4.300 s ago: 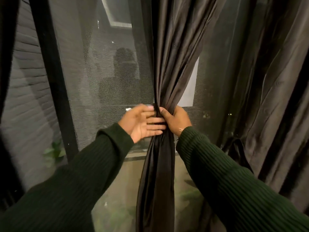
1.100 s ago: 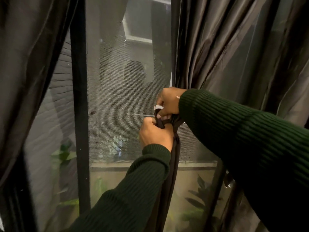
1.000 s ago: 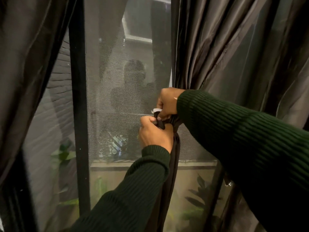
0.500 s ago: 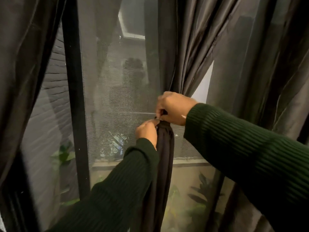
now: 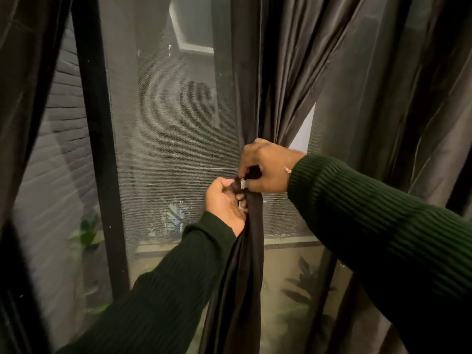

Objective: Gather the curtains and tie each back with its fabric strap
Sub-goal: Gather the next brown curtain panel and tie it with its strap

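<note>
The centre curtain (image 5: 251,251) hangs in front of the mesh window screen (image 5: 163,149), drawn into a single narrow bundle at about mid-height of the view. Both hands meet at that pinch point, one on each side of the bundle.

The left hand (image 5: 226,203) is clenched around the bundle just below the waist and grips a dark loop of the fabric strap (image 5: 238,186) between thumb and fingers. In my judgement it serves as the anchor, keeping the folds compressed so they cannot spread while the tie is made.

The right hand (image 5: 265,169) sits just above, fingers curled down onto the strap end. It appears to be pulling or tucking that end to close the tie. A small pale patch shows between the 2 hands; it may be a fastening tab or label, but this cannot be confirmed.

Hidden or unclear:
- The strap's run behind the bundle is not visible, so whether it fully encircles the curtain cannot be told.
- The knot or fastening is covered by the fingers.
- The strap and curtain are nearly the same dark tone, and their boundary is hard to trace.
- A second curtain (image 5: 398,98) hangs loose at right, and another (image 5: 23,72) is cut off at the left edge. No strap is visible on either.
</note>
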